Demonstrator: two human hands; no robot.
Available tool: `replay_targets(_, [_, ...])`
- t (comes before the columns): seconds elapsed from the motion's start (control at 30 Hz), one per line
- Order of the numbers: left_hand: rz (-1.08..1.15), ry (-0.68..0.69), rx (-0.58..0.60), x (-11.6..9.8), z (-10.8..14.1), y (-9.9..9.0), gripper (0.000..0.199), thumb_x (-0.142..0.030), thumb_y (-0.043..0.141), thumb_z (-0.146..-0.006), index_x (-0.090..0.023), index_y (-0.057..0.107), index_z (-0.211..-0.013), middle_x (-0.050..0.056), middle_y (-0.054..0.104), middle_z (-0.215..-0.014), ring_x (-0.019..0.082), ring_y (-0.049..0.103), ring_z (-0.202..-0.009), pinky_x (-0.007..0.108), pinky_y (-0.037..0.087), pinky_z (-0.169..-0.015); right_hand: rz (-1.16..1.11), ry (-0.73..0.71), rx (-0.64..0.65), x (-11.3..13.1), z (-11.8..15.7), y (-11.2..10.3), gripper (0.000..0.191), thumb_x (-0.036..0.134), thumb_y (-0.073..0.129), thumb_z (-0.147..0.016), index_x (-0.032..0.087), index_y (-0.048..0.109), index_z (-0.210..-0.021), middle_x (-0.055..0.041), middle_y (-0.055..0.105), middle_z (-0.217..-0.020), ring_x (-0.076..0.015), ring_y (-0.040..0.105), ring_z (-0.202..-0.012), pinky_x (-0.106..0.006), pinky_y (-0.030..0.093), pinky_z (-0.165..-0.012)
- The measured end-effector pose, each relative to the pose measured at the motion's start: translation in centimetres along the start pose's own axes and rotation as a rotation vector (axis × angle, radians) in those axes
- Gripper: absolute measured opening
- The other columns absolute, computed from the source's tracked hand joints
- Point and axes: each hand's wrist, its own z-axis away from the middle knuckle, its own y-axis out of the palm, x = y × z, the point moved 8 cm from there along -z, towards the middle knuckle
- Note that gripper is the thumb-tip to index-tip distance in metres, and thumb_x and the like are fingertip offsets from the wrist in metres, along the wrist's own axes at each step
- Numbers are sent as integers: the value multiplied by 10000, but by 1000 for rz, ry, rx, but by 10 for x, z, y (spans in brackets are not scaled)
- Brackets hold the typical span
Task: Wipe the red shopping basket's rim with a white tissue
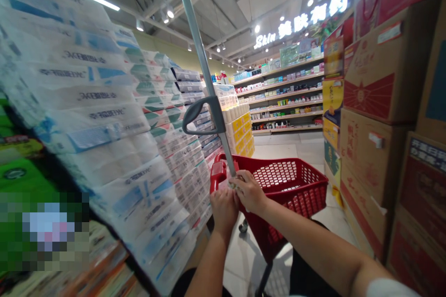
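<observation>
One grey pole [197,39], red cart [309,194] | pale floor [280,149] | packs [101,74] — cartons [365,157]

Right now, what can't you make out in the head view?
All head view:
Grey pole: top cut off by upper edge; lower end hidden by right hand.
Red cart: partly hidden by right forearm.
Shelf goods: labels too small.
Lower left: pixelated patch hides what's there.
</observation>
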Motion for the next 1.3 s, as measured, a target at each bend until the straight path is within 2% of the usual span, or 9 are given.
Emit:
replay_targets(0.2, [2,-24,-1,1,0,0,233,-242,407,-907,-208,632,-854,52,665,-814,218,571,-818,401,343,-843,2,-24,-22,2,-6,-6,362,83,546,-808,256,669,-1101,-81,545,-1058,-211,534,-1004,-392,504,-906])
replay_targets(0.43, [8,-1,19,-2,0,-1,239,-234,415,-905,-201,627,-799,45,654,-778,217,567,-798,402,336,-828,21,-41,42,-1,8,1,376,74,536,-805,250,664,-1111,-79,554,-1065,-214,531,-991,-396,504,-901])
replay_targets(0.57, [12,-17,16,0,0,-1,263,-241,402,-916,-206,627,-786,44,655,-782,212,560,-793,399,327,-826,49,-30,25,-3,8,-1,365,98,554,-816,264,656,-1124,-75,560,-1066,-221,531,-1006,-407,493,-917])
replay_targets(0.8, [41,-8,37,4,1,6,220,-237,430,-893,-220,648,-870,48,667,-820,227,558,-811,406,327,-816,51,-38,70,-1,21,5,317,98,513,-854,262,679,-1068,-63,569,-959,-202,535,-936,-372,511,-847])
replay_targets(0.97, [40,-18,57,5,1,9,258,-248,396,-918,-208,637,-834,36,660,-808,216,553,-800,401,323,-815,51,-55,15,-3,17,1,298,97,517,-857,237,684,-1061,-79,559,-1016,-201,520,-962,-372,496,-881])
replay_targets(1.17, [15,-25,60,5,1,11,196,-259,477,-878,-210,658,-819,33,656,-776,226,553,-804,407,319,-821,63,-41,88,-3,29,9,285,110,485,-881,244,689,-1028,-62,557,-924,-190,520,-908,-343,511,-824])
replay_targets(1.3, [19,-22,49,5,0,9,216,-231,445,-891,-215,656,-845,25,659,-777,214,553,-781,400,319,-819,74,-46,52,-4,27,5,279,113,491,-878,240,688,-1030,-66,563,-937,-194,519,-925,-351,501,-842])
